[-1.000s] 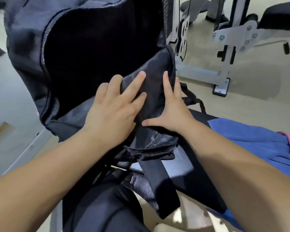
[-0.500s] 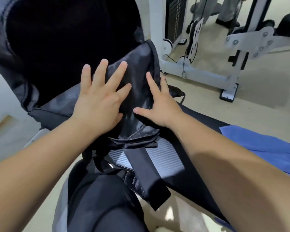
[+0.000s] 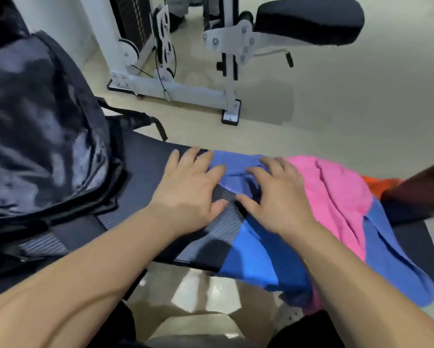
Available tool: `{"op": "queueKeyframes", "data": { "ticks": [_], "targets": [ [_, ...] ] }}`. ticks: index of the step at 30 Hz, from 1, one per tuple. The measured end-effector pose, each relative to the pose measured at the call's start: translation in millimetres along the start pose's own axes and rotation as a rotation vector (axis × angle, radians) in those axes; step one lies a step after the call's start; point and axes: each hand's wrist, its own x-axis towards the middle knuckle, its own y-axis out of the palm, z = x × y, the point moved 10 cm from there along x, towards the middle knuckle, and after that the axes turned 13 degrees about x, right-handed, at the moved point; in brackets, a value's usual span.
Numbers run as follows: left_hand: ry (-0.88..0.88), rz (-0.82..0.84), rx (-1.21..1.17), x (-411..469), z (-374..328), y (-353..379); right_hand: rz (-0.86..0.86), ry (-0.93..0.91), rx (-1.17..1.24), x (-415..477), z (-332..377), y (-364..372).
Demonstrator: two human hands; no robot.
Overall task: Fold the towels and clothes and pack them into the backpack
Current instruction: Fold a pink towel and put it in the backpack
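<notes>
Head view, both hands in frame over the black ribbed bench pad (image 3: 145, 159). My left hand (image 3: 188, 192) lies palm down on the pad, fingers spread and nearly straight, holding nothing; its fingertips touch the near-left edge of the blue towel (image 3: 256, 259). My right hand (image 3: 278, 197) rests on top of the same towel just beside the left, fingers loosely arched with the tips on the cloth and the thumb stretched toward the left hand; I see no fold pinched between them. The blue towel lies unfolded across the pad, one corner hanging over the near edge. A pink towel (image 3: 336, 194) lies crumpled on the blue one, touching the right hand's outer side. Beyond it a small orange cloth (image 3: 381, 183) shows, partly covered by a dark shape at the right edge that I cannot identify. The backpack (image 3: 42, 136) sits at the left end of the pad, dark and shiny, blurred, well apart from both hands; one strap (image 3: 145, 121) trails toward the floor (image 3: 336, 109). I cannot tell whether the main compartment is open. A white gym machine (image 3: 175, 89) with a black padded seat (image 3: 311, 18) stands behind.
</notes>
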Motion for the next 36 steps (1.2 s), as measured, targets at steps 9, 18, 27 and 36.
{"op": "queueKeyframes", "data": {
  "ticks": [9,18,27,36],
  "targets": [
    [0.190,0.186,-0.144,12.5,-109.3,59.1,-0.189,0.334,-0.152,-72.3,-128.1,-44.2],
    [0.142,0.178,-0.232,25.6,-104.4,41.5,-0.386,0.356,-0.226,-77.2,-150.9,-79.8],
    [0.180,-0.133,-0.597,28.3,-106.3,-10.4,-0.417,0.033,0.343,-72.2,-72.9,-103.6],
    [0.278,-0.316,-0.829,20.3,-104.7,-83.9,-0.233,-0.100,0.840,-86.7,-27.4,-113.9]
  ]
}}
